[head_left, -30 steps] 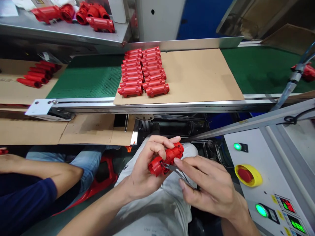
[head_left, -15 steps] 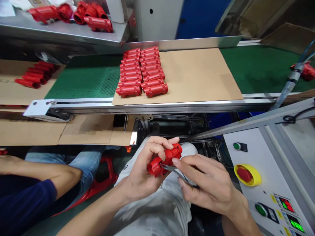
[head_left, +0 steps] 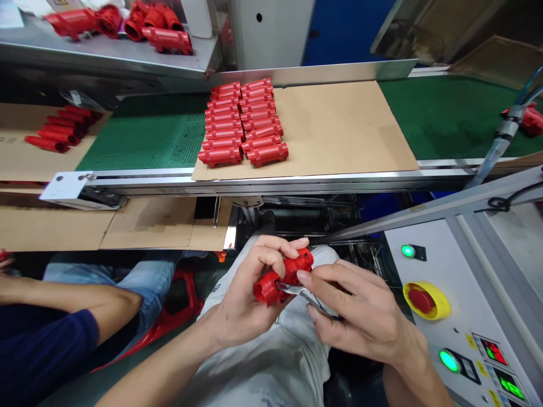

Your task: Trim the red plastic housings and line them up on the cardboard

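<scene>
My left hand (head_left: pixel 254 285) is closed around a red ribbed plastic housing (head_left: pixel 267 289), tubular and open at its near-left end. It is held above my lap at a slant. My right hand (head_left: pixel 360 311) grips a pair of slim metal nippers (head_left: pixel 292 289) between thumb and fingers. Their tip touches an edge in the side of the red housing, near the open end. My right fingertips lie close against the housing too. My fingers hide part of the housing and most of the nippers' handles.
Ahead, two rows of red housings (head_left: pixel 220 156) lie on a cardboard sheet (head_left: pixel 339 130) over a green conveyor (head_left: pixel 165 135). More housings (head_left: pixel 167 40) sit on a metal shelf. A co-worker's arm (head_left: pixel 85 302) is at left. A control panel (head_left: pixel 407 277) with an emergency stop (head_left: pixel 422 299) stands right.
Both green buttons on the control panel are now lit. My hands, the nippers and the housing stay almost where they were. The view has shifted very slightly.
</scene>
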Demonstrator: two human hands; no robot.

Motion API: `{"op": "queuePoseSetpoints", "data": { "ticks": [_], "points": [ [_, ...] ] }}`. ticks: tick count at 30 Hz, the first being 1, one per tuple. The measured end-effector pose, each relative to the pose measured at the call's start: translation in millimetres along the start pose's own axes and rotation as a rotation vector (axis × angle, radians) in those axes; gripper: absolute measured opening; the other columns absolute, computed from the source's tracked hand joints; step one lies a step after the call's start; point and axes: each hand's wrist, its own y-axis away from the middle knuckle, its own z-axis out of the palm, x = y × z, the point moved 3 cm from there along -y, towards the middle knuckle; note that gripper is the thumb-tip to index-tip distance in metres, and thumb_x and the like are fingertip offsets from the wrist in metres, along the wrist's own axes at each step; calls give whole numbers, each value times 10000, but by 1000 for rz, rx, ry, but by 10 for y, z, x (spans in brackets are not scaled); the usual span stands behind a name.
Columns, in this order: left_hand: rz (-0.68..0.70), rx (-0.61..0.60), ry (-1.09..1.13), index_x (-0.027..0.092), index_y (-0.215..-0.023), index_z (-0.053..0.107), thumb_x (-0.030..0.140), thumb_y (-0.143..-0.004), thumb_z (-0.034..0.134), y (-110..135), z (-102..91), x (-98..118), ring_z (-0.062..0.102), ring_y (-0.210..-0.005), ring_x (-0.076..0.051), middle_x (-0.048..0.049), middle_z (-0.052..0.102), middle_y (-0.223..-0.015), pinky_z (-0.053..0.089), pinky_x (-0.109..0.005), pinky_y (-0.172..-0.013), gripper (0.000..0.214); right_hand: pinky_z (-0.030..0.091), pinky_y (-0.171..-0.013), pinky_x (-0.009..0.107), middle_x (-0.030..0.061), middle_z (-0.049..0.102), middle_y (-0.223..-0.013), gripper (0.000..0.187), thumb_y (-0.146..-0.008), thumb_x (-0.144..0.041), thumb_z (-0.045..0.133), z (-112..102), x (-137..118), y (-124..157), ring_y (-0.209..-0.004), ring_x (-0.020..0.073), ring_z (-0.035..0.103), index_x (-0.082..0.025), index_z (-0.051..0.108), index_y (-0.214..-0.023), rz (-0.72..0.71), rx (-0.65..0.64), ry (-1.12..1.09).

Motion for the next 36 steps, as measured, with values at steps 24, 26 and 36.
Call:
{"op": "queuePoseSetpoints", "data": {
  "ticks": [24,26,36],
  "points": [
    [-52,-2,-31,243,-1077,527,12,-910,779,18,-8,-83,643,-1413,-310,-57,556,-1268,545,-446,-1220,380,648,-827,341,119,737,-1195,569,-954,-84,689,-8,55,17,-1022,196,723,-170,586,-1508,78,-47,-47],
    [-57,2,-35,242,-1074,526,9,-913,775,13,-7,-87,645,-1411,-306,-56,555,-1267,546,-433,-1217,377,651,-841,343,117,735,-1197,562,-963,-81,685,-5,53,21,-1036,196,723,-171,585,-1509,88,-50,-59],
    [-16,31,-95,238,-1071,537,8,-908,773,16,-22,-81,656,-1387,-300,-58,567,-1249,544,-460,-1221,368,629,-846,329,134,720,-1204,523,-972,-54,683,7,8,15,-1030,192,693,-113,604,-1485,91,-57,-23]
  ]
}}
